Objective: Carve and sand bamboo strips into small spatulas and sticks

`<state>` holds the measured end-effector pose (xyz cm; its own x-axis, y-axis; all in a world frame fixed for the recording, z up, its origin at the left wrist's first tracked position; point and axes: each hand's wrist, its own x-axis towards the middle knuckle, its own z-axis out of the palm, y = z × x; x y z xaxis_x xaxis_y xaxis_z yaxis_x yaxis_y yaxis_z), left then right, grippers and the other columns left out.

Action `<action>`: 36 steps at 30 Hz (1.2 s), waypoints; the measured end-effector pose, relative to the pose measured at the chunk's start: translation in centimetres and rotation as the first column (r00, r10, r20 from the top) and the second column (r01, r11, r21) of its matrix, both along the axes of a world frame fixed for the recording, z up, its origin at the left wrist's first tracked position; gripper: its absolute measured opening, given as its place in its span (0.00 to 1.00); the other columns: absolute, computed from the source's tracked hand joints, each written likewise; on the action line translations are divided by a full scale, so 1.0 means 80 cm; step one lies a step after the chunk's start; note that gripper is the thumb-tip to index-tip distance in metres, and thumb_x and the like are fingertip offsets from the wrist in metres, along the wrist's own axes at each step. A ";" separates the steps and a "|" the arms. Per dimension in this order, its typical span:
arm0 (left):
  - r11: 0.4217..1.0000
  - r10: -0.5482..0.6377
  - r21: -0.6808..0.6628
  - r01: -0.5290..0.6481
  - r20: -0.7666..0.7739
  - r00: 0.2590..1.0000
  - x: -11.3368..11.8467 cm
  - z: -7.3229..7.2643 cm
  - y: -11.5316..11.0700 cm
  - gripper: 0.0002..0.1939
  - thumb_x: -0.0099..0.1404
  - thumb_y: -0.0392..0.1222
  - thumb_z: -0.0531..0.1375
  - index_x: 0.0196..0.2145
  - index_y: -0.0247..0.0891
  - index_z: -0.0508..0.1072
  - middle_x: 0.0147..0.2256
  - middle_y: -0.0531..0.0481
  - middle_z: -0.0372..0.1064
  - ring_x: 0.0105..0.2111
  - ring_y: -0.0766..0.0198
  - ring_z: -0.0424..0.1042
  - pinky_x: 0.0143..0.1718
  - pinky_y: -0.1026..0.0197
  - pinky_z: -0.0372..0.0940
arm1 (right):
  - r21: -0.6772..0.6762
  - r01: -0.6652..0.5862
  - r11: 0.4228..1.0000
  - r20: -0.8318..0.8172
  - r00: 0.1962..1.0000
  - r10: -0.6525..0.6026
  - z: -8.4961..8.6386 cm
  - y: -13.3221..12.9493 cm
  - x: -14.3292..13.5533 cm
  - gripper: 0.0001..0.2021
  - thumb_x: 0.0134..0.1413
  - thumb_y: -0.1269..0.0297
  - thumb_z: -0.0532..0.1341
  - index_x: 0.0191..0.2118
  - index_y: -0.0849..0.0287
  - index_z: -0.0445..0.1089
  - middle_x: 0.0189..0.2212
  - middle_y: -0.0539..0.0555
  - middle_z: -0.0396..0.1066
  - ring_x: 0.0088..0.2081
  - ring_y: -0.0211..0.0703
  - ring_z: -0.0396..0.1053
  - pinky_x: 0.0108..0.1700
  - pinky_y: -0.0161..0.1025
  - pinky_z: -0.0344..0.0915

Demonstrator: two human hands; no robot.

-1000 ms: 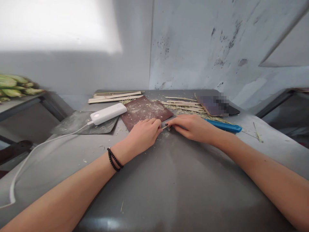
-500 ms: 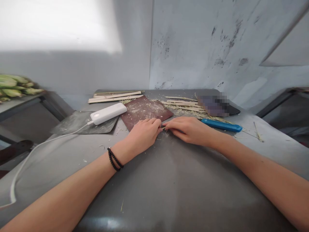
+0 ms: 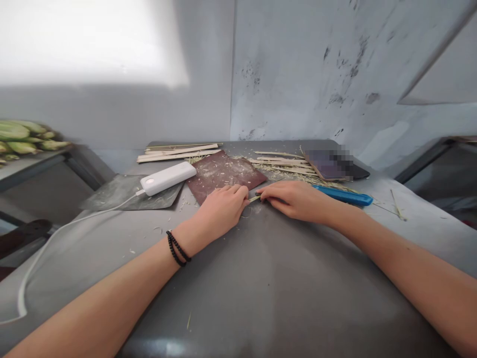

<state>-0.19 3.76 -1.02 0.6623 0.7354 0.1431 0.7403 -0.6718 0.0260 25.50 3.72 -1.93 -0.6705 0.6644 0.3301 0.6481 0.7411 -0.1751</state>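
A grey surface (image 3: 261, 278) fills the frame beneath a scuffed pale wall, strewn at its far side with wooden slats (image 3: 179, 150), loose shavings and a second scatter of strips (image 3: 283, 164). A brown sheet of sandpaper (image 3: 223, 171) lies at centre, a darker grey sheet (image 3: 122, 191) to its left carrying a white power bank (image 3: 167, 177) whose cable trails off toward the near edge. A blue-handled knife (image 3: 345, 195) rests just beyond the right wrist. Both arms reach in from the near edge: the left hand (image 3: 219, 209), a beaded bracelet (image 3: 177, 247) on its wrist, and the right hand (image 3: 294, 199) meet fingertip to fingertip at the sandpaper's near corner. Between them lies a thin sliver of wood (image 3: 255, 198), its long axis running left to right, from one grip to the other. Each grip is closed to a pinch on one end of the sliver, low against the surface; neither hand is nearer than the other.
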 end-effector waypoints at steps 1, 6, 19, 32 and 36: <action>1.000 0.000 0.001 0.000 0.003 1.000 0.000 -0.001 0.001 0.14 0.78 0.47 0.64 0.54 0.36 0.76 0.50 0.45 0.76 0.48 0.56 0.78 0.52 0.47 0.76 | 0.002 -0.002 1.000 -0.002 1.000 0.002 0.000 -0.001 -0.001 0.16 0.67 0.71 0.60 0.52 0.48 0.81 0.48 0.53 0.84 0.48 0.52 0.82 0.50 0.45 0.75; 1.000 -0.008 0.006 0.008 0.014 1.000 -0.001 -0.004 0.003 0.14 0.78 0.47 0.64 0.54 0.36 0.76 0.51 0.44 0.76 0.49 0.55 0.78 0.53 0.46 0.76 | 0.007 -0.031 1.000 -0.011 0.999 0.031 0.000 -0.006 -0.009 0.16 0.69 0.70 0.59 0.53 0.48 0.81 0.50 0.52 0.84 0.51 0.51 0.81 0.52 0.44 0.74; 1.000 0.002 -0.006 -0.002 -0.008 1.000 0.001 0.005 -0.004 0.13 0.78 0.46 0.64 0.53 0.35 0.76 0.49 0.45 0.76 0.48 0.56 0.78 0.52 0.47 0.76 | 0.068 0.106 0.992 0.091 0.990 -0.112 -0.004 0.009 0.017 0.16 0.70 0.69 0.57 0.53 0.51 0.81 0.42 0.55 0.85 0.41 0.51 0.82 0.42 0.43 0.72; 1.000 -0.011 0.007 0.012 -0.033 0.999 0.002 0.008 -0.005 0.12 0.79 0.45 0.63 0.52 0.35 0.76 0.48 0.46 0.76 0.46 0.58 0.78 0.48 0.50 0.77 | 0.075 0.025 0.997 0.062 0.998 -0.029 -0.009 0.005 0.002 0.15 0.72 0.66 0.59 0.57 0.50 0.80 0.54 0.54 0.83 0.51 0.52 0.82 0.51 0.44 0.74; 1.000 0.001 0.013 0.000 -0.057 0.998 0.003 0.005 -0.001 0.13 0.78 0.47 0.64 0.53 0.35 0.76 0.49 0.45 0.76 0.46 0.57 0.79 0.49 0.50 0.77 | 0.097 0.088 0.991 0.066 0.993 -0.094 -0.010 0.011 0.008 0.14 0.73 0.64 0.59 0.55 0.50 0.80 0.54 0.54 0.83 0.50 0.53 0.82 0.49 0.45 0.73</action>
<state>0.03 3.70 -0.61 0.6691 0.7343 0.1147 0.7409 -0.6712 -0.0246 26.13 4.61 -2.69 -0.6325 0.6923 0.3474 0.7220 0.6894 -0.0593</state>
